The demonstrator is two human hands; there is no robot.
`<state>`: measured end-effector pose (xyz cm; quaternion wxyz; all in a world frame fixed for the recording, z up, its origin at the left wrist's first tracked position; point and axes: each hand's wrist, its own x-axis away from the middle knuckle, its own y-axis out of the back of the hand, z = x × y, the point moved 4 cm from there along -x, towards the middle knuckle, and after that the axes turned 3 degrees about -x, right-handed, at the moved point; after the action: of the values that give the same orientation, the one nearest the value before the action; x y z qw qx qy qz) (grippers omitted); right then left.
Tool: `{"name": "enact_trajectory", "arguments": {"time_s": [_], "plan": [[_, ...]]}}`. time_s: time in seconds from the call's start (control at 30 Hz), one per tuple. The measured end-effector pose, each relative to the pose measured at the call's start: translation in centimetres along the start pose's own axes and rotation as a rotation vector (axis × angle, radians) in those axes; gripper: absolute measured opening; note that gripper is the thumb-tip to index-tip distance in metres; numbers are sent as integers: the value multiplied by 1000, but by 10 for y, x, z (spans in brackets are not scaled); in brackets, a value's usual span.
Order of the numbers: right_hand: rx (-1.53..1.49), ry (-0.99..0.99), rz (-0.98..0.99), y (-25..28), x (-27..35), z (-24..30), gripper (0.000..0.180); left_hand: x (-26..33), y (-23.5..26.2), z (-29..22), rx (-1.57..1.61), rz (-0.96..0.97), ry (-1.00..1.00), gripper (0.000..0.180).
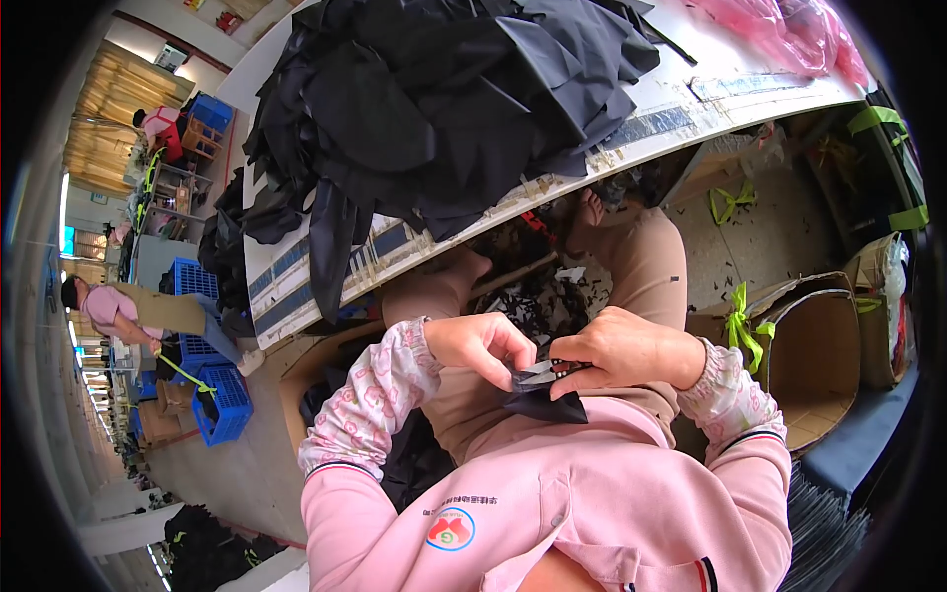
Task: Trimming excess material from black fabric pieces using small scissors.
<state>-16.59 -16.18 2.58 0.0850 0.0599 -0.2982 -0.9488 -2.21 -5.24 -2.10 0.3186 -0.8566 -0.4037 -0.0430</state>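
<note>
Over my lap, my left hand (pixel 480 347) pinches the edge of a small black fabric piece (pixel 552 407) between thumb and fingers. Facing it, my right hand (pixel 626 347) is closed around small thread snips (pixel 539 374), whose metal blades point left at the cloth by my left fingertips. Part of the snips' handle is hidden under my right fingers. The lower part of the cloth hangs down in front of my pink shirt. Beyond my knees, a big heap of black fabric pieces (pixel 395 118) covers much of a white table (pixel 681 64) and droops over its edge.
Pink plastic wrap (pixel 804 39) lies at the table's far right. An open cardboard box (pixel 809 345) with a neon green tie stands on my right. Black scraps (pixel 538 301) litter the floor below the table. At left, a person (pixel 138 308) pulls a blue crate (pixel 225 403) by a strap.
</note>
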Motion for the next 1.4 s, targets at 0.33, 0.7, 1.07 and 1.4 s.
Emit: {"name": "enact_trajectory", "arguments": {"time_s": [0.33,0.7,1.07,1.4], "plan": [[-43,-14,37,-3,-1,-2,40,-3,-2,3,5,10,14,8],[-85,-37,26,0,1,-8,37,-5,-4,7,31,4,11,9],[179,-160,-513,-12,9,-10,39,4,4,8,81,-848,-490,10],[15,-250,-426,-1,7,-11,41,6,-6,-5,-104,-843,-539,9]]}}
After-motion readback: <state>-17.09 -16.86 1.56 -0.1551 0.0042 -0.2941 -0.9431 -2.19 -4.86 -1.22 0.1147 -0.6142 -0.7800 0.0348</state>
